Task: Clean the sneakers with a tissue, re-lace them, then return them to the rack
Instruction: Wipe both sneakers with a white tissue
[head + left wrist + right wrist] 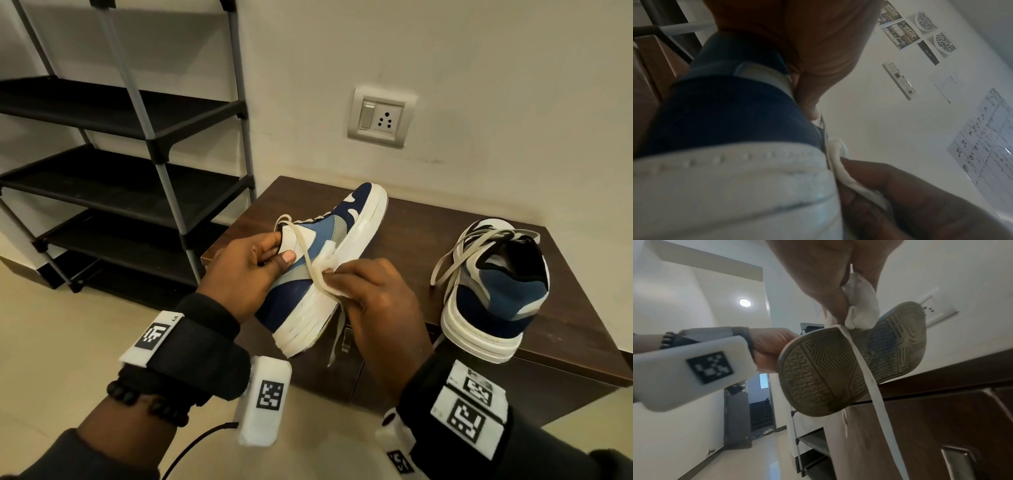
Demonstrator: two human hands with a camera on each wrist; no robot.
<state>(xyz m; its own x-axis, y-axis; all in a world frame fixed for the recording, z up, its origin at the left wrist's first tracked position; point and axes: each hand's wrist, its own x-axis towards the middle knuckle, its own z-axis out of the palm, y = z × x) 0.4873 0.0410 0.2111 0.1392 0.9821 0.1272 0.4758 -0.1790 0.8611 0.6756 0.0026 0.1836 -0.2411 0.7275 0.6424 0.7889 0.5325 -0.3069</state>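
Holding the blue, grey and white leather sneaker (pixel 318 253) by its heel collar, our left hand (pixel 246 270) has the thumb pressed on the outer side and the fingers curled into the opening, so the shoe hangs tilted above the near left corner of the dark brown wooden cabinet (pixel 582 329), toe toward the wall. Our right hand (pixel 380 301) sits just right of that shoe, its fingers bunched round a crumpled white tissue (pixel 330 263) pressed against the white midsole. A flat cream lace (pixel 308 253) trails from the collar across the side and down past the sole; in the right wrist view it crosses the grey patterned outsole (pixel 834 369), and it seems to pass under our right fingers, though we cannot be sure. The second matching sneaker (pixel 496 291) stands upright on the cabinet top to the right, apart from both hands, heel toward us, laces loose. Left of the cabinet stands the black and grey tiered shoe rack (pixel 144 137).
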